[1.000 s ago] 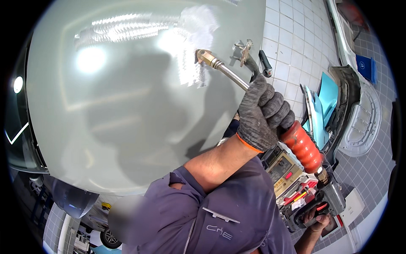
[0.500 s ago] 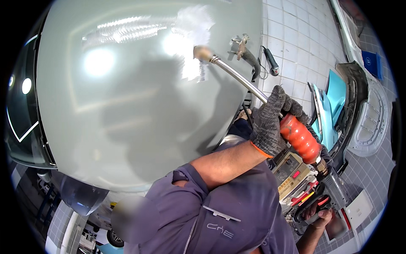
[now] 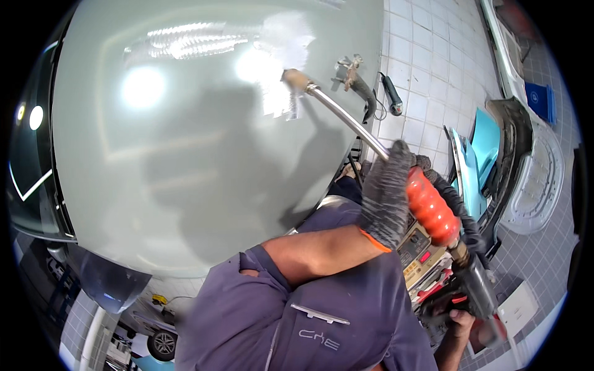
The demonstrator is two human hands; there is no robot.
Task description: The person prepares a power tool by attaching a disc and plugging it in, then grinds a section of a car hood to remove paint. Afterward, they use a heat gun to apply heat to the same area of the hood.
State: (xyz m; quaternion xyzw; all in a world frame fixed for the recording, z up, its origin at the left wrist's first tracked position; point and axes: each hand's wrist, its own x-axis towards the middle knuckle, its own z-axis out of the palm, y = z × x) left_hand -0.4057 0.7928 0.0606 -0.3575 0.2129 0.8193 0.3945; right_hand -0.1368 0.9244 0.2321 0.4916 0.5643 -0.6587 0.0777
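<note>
A long slide hammer [image 3: 348, 119] with a bare metal rod slants across the view. Its brownish tip [image 3: 298, 80] sits over a shiny bare-metal patch [image 3: 279, 102] on the grey-green car hood [image 3: 185, 204]. My left hand [image 3: 387, 201], in a dark grey knit glove with an orange cuff, is closed around the rod just above the ribbed red sleeve [image 3: 434, 207]. Lower right, my bare right hand [image 3: 461, 319] is wrapped round the black handle at the tool's rear; part of its fingers is hidden.
A metal clamp [image 3: 351, 68] with a thick dark cable grips the hood's edge. Beyond it, an angle grinder [image 3: 391, 96] lies on white tiles. A beige control box [image 3: 416, 250] stands under the tool. Turquoise panels [image 3: 486, 145], a dark bumper [image 3: 513, 133] and a blue bin [image 3: 539, 102] are to the right.
My left hand has shifted slightly left and down with the red sleeve, and the tool's rear has swung a little. The tip stays at the bare-metal patch.
</note>
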